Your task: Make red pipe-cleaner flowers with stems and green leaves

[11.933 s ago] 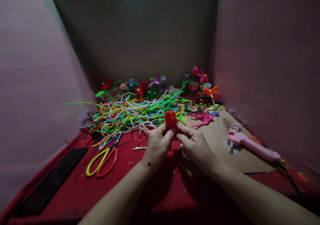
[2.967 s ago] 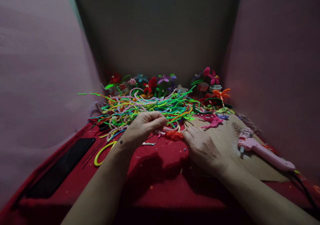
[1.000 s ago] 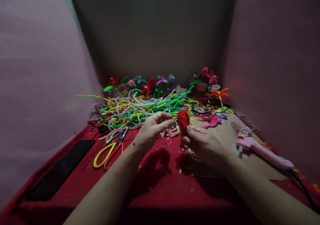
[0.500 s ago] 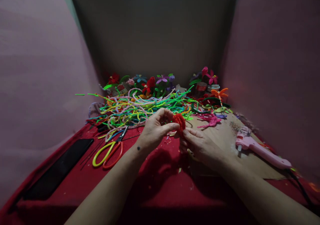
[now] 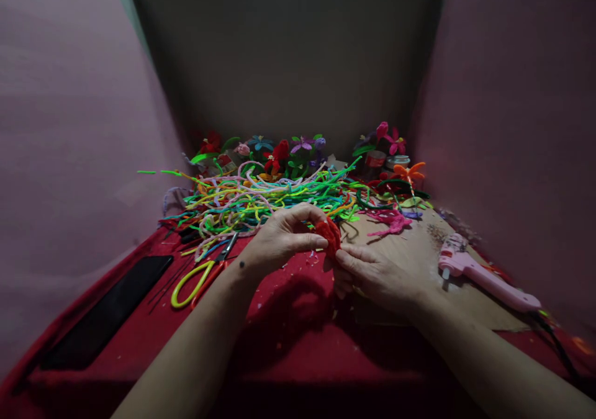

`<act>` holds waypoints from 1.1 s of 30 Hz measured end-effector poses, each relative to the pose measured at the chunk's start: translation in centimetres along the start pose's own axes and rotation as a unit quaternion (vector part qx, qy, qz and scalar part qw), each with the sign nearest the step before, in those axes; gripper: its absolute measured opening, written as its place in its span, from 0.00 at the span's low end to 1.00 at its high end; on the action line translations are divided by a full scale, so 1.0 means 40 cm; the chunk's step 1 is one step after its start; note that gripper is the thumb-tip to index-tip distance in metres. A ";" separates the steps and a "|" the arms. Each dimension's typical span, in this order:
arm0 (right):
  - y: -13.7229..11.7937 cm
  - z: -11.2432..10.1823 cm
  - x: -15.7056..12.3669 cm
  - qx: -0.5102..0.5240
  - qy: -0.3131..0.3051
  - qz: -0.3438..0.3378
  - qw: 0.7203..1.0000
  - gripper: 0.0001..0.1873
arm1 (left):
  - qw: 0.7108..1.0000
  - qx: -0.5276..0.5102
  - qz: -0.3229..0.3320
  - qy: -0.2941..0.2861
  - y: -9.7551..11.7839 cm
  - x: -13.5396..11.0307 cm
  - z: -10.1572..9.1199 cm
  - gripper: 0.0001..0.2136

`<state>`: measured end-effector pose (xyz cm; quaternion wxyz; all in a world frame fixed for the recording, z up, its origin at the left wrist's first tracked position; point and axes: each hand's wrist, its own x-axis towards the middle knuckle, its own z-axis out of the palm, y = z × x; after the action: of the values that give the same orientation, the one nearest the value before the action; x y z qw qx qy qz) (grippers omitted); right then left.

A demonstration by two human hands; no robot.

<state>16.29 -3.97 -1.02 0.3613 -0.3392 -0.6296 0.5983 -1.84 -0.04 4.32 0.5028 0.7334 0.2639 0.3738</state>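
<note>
Red piece (image 5: 329, 236), probably fuzzy, between hands (image 5: 286, 236) (image 5: 379, 273)

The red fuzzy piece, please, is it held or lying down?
Held: the left hand pinches the red fuzzy piece, and the right hand grips its lower end.

dim light, probably overhead — shadows darken the red cloth (image 5: 335, 354).
</note>
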 end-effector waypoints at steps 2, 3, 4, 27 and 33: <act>0.002 0.001 -0.002 0.009 -0.016 -0.001 1.000 0.18 | 1.000 -0.029 -0.005 -0.010 0.000 -0.001 0.004 0.07; 0.002 0.002 -0.004 0.011 -0.025 -0.001 1.000 0.18 | 0.999 -0.038 -0.007 -0.011 0.001 -0.001 0.006 0.07; 0.002 0.002 -0.005 0.012 -0.032 0.000 0.999 0.18 | 0.999 -0.045 -0.009 -0.008 0.001 -0.002 0.007 0.07; -0.008 0.002 -0.010 0.012 -0.021 -0.019 1.000 0.18 | 0.996 -0.083 -0.017 0.006 0.001 -0.002 0.016 0.10; -0.037 0.007 -0.013 -0.058 0.027 -0.026 0.998 0.18 | 0.997 -0.056 -0.040 0.027 -0.004 0.001 0.018 0.11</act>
<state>16.31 -4.66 0.44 0.3731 -0.3595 -0.6617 0.5420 -1.23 -0.37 4.03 0.5504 0.6825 0.2847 0.3875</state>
